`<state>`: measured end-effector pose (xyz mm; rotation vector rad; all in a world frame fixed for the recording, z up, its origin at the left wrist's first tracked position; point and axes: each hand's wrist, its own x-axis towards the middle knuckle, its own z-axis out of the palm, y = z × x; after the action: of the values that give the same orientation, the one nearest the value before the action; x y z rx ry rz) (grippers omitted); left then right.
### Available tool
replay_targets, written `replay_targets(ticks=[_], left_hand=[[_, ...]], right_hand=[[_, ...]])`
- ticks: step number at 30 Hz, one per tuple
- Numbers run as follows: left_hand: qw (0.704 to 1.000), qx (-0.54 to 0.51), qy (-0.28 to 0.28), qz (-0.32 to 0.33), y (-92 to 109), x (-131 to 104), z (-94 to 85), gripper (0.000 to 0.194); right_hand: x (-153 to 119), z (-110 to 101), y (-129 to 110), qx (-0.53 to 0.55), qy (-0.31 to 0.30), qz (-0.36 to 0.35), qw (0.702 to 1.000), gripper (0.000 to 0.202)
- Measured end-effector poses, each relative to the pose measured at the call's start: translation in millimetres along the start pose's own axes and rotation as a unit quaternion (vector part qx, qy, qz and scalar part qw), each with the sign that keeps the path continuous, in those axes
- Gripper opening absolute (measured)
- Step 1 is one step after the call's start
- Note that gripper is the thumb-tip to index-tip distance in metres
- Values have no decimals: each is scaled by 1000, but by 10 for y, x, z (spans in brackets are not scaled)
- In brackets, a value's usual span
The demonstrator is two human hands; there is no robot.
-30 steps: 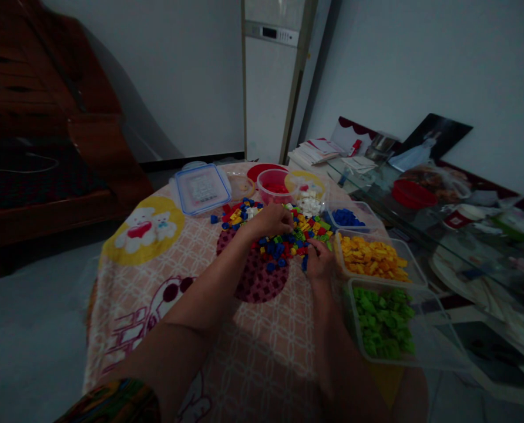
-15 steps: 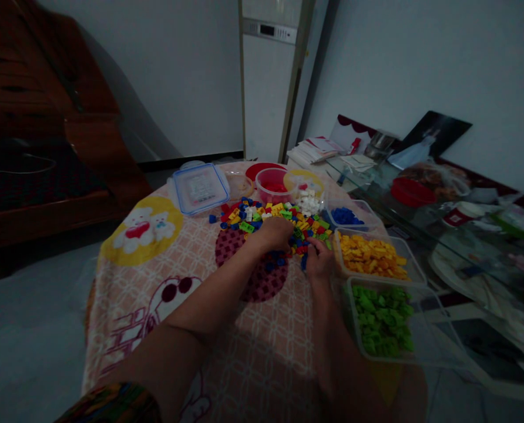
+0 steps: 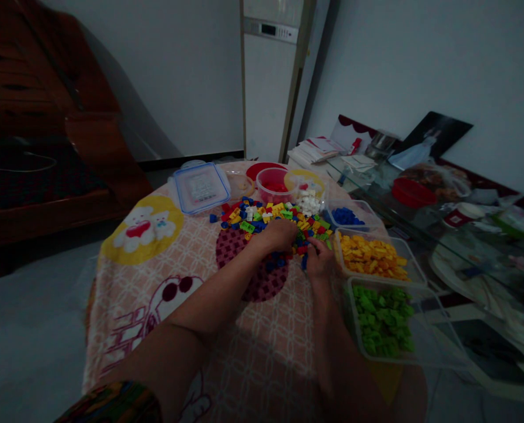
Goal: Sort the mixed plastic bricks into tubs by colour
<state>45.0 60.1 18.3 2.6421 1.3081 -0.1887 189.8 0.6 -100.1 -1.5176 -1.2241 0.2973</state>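
A loose heap of small toy building bricks in red, yellow, blue, green and white lies on the round table. My left hand reaches into the heap's middle with its fingers curled down; whatever they hold is hidden behind the back of the hand. At the heap's near right edge is my right hand, its thumb and forefinger drawn close together over the bricks. What lies between those fingertips is too small to name. Just right of it stands a clear box of yellow bricks.
Along the right edge are a box of green bricks and a box of blue bricks. Behind the heap stand a tub with red bricks, a pile of white bricks and a blue-rimmed lid. A cluttered glass table adjoins.
My left hand has shifted slightly to the right within the heap. My right hand stays almost where it was.
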Motion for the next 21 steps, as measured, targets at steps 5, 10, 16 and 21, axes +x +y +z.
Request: replay_targets(ticks=[5,10,16,21], left_hand=[[992,-96,54,60,-186,30,11,23],[922,-343,168,66,-590,103,35,16],[693,-641,330,-28,-866,221,139,20],[566,-720,394,-74,-894,349,243,34]], right_hand=[[11,0,2,-4,3,-3,1000,32],[13,-3,21,-2,0,-13,1000,32],[4,-6,9,5,0,-14,1000,35],[-1,-15,-9,-2,-6,-5,1000,35]])
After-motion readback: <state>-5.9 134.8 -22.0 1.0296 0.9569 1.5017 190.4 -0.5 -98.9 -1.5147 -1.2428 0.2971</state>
